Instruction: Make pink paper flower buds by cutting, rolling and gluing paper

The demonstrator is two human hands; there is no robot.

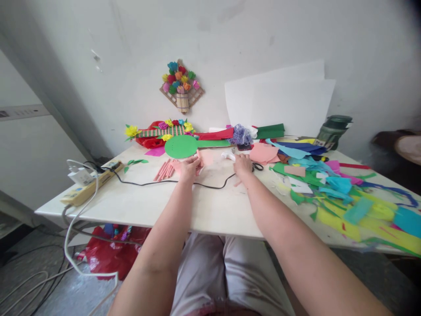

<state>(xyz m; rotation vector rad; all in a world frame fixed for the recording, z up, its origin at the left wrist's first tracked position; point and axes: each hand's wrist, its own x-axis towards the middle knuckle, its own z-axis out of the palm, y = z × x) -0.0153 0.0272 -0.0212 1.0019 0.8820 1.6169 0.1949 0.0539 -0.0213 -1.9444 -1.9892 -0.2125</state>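
Observation:
My left hand (189, 166) rests on a pale pink paper piece (206, 158) and pinches its near edge, right beside a bundle of pink rolled sticks (163, 170). My right hand (242, 165) lies on the white table (210, 206), fingers curled toward a small white glue gun (227, 155); whether it grips the gun is unclear. The gun's black cord (210, 186) runs under both forearms. Black scissors (258, 166) lie just right of my right hand.
A green paper disc (180, 146), a paper flower piece (164, 131) and coloured paper scraps (342, 188) crowd the back and right of the table. A power strip (88, 184) with plugs sits at the left edge. A dark green jar (333, 131) stands at the back right.

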